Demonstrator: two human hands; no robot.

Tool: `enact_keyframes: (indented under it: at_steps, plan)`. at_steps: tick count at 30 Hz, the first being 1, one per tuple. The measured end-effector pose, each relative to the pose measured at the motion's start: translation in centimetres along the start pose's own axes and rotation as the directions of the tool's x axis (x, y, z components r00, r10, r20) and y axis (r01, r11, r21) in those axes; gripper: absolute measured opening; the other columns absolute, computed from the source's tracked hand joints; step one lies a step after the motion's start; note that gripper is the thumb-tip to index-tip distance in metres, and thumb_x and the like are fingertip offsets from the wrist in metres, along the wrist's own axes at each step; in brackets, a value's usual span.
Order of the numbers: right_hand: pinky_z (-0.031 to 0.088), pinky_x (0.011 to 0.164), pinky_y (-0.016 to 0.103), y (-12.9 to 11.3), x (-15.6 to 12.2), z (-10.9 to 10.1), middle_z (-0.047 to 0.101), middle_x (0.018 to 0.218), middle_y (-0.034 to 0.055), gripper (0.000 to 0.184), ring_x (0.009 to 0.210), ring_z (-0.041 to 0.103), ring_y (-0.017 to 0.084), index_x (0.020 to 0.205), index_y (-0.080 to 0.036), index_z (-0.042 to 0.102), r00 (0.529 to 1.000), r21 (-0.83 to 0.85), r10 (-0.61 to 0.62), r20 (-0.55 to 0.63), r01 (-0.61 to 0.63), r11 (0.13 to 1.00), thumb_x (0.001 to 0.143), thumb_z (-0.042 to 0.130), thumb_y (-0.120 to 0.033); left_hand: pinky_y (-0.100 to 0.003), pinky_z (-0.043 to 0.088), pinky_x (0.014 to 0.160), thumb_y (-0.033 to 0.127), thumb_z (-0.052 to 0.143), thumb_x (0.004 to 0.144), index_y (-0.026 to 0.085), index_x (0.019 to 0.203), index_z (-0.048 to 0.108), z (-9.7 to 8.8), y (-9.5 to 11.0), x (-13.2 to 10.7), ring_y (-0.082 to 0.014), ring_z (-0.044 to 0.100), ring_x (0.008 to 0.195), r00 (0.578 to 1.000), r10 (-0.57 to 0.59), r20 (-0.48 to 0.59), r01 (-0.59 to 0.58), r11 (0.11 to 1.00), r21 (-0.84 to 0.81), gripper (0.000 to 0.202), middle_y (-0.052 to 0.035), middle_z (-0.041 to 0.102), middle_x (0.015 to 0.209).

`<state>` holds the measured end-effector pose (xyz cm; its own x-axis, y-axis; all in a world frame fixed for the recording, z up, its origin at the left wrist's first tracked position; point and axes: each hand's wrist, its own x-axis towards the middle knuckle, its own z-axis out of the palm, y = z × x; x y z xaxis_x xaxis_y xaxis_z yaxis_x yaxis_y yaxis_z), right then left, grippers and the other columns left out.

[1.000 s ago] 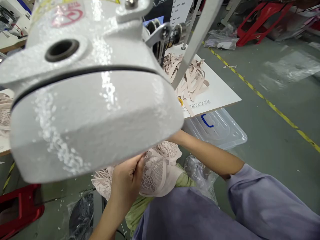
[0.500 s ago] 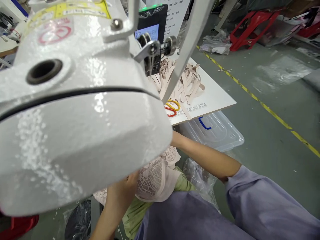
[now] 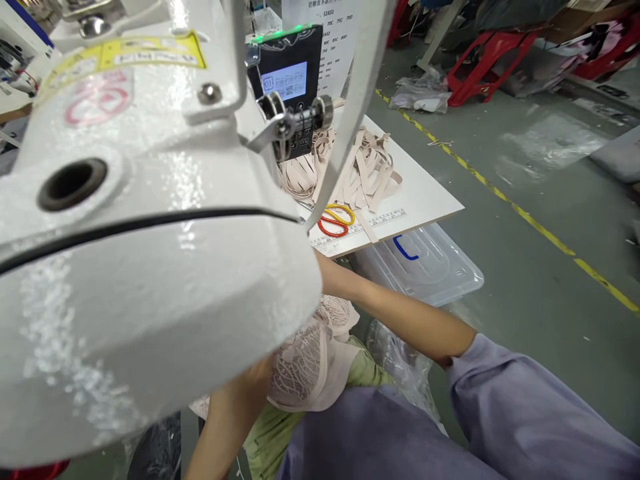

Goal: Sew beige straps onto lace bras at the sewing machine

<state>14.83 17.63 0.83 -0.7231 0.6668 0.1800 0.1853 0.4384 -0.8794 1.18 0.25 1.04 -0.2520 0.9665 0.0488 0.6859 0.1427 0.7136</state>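
A white sewing machine head (image 3: 165,313) fills the left of the head view and covers the space where both hands work. Below its edge, the back of my left hand (image 3: 254,381) shows beside a pale pink lace bra (image 3: 300,367); its fingers are hidden. My right forearm (image 3: 395,310) reaches in from the right, and the hand itself disappears behind the machine head. The bra's moulded lace cups hang over my lap, on green cloth (image 3: 275,433). Whether either hand grips the bra cannot be seen.
A white table (image 3: 425,200) carries a pile of beige straps (image 3: 367,170), red-and-yellow-handled scissors (image 3: 334,230) and a printed ruler (image 3: 383,219). Behind the machine stands a lit control panel (image 3: 287,83). Under the table's edge sits a clear lidded box (image 3: 440,267); a red stool (image 3: 493,63) is farther back.
My view has shifted slightly, so the machine head sits lower and further left and more of the control panel and scissors shows. The bra and both arms stay nearly in place.
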Motion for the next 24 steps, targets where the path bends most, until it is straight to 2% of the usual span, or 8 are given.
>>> enact_keyframes:
  at_steps: [4, 8, 11, 16, 20, 22, 24]
  plan:
    - [0.048, 0.077, 0.033, 0.9, 0.5, 0.2, 0.058, 0.093, 0.0062, 0.01, 0.084, 0.055, 0.021, 0.073, -0.018, 0.056, 0.999, -0.006, -0.024, 0.025, 0.024, 1.0, 0.081, 0.063, -0.019, -0.035, 0.062, 0.081, 0.038, 0.055, 0.093, 0.03, 0.116, 0.074, -0.1, 0.0, 0.1, -0.0278, 0.073, 0.103, 1.0, 0.005, 0.009, -0.006, 0.999, 0.053, 0.032, -0.0036, 0.076, 0.112]
    - [0.044, 0.068, 0.028, 1.6, 0.8, 0.4, 0.056, 0.09, 0.0038, 0.01, 0.078, 0.052, 0.017, 0.076, -0.017, 0.056, 0.997, 0.029, -0.06, 0.043, 0.059, 0.998, 0.083, 0.061, -0.023, -0.031, 0.062, 0.079, 0.037, 0.05, 0.096, 0.026, 0.113, 0.075, -0.4, 0.8, 0.2, -0.0247, 0.075, 0.097, 0.998, 0.044, 0.048, -0.048, 0.994, 0.1, 0.032, -0.0034, 0.077, 0.109]
    - [0.042, 0.069, 0.028, 1.9, 0.9, 0.6, 0.054, 0.086, 0.0015, 0.01, 0.076, 0.051, 0.015, 0.077, -0.017, 0.056, 0.997, 0.053, -0.078, 0.02, 0.077, 0.996, 0.081, 0.063, -0.022, -0.028, 0.061, 0.077, 0.036, 0.048, 0.097, 0.024, 0.114, 0.074, -0.8, 1.2, 0.0, -0.0224, 0.076, 0.093, 0.995, 0.063, 0.076, -0.076, 0.982, 0.171, 0.033, -0.0039, 0.078, 0.108]
    - [0.042, 0.074, 0.026, 2.4, 1.0, 1.1, 0.056, 0.087, 0.0015, 0.007, 0.087, 0.054, 0.017, 0.078, -0.017, 0.055, 0.992, 0.045, -0.125, -0.033, 0.126, 0.991, 0.08, 0.061, -0.016, -0.025, 0.059, 0.07, 0.035, 0.049, 0.097, 0.023, 0.115, 0.073, -0.9, 0.9, -0.6, -0.0207, 0.076, 0.086, 0.996, 0.079, 0.028, -0.084, 0.969, 0.233, 0.033, -0.0042, 0.079, 0.103]
    - [0.043, 0.075, 0.027, 2.3, 1.0, 1.5, 0.058, 0.09, 0.0032, 0.013, 0.088, 0.055, 0.017, 0.075, -0.018, 0.055, 0.994, 0.016, -0.094, -0.057, 0.095, 0.995, 0.082, 0.065, -0.022, -0.023, 0.055, 0.056, 0.036, 0.049, 0.097, 0.022, 0.112, 0.074, -0.4, 0.5, -1.1, -0.019, 0.075, 0.073, 0.996, 0.084, -0.029, -0.074, 0.964, 0.257, 0.033, -0.0044, 0.08, 0.096]
    - [0.043, 0.073, 0.027, 2.2, 0.9, 1.6, 0.058, 0.09, 0.0033, 0.013, 0.085, 0.056, 0.017, 0.076, -0.017, 0.056, 0.996, -0.01, -0.07, -0.055, 0.069, 0.998, 0.083, 0.066, -0.023, -0.024, 0.055, 0.058, 0.036, 0.048, 0.097, 0.023, 0.113, 0.074, -0.2, 0.4, -1.3, -0.0193, 0.075, 0.073, 0.996, 0.075, -0.054, -0.059, 0.966, 0.251, 0.033, -0.0045, 0.08, 0.095]
    - [0.043, 0.072, 0.027, 2.2, 0.9, 1.6, 0.058, 0.09, 0.0028, 0.01, 0.081, 0.056, 0.015, 0.079, -0.017, 0.058, 0.996, -0.019, -0.071, -0.052, 0.07, 0.997, 0.082, 0.067, -0.022, -0.026, 0.058, 0.066, 0.036, 0.048, 0.097, 0.023, 0.113, 0.074, -0.1, 0.3, -1.4, -0.0207, 0.076, 0.081, 0.994, 0.088, -0.063, -0.07, 0.968, 0.241, 0.032, -0.005, 0.079, 0.099]
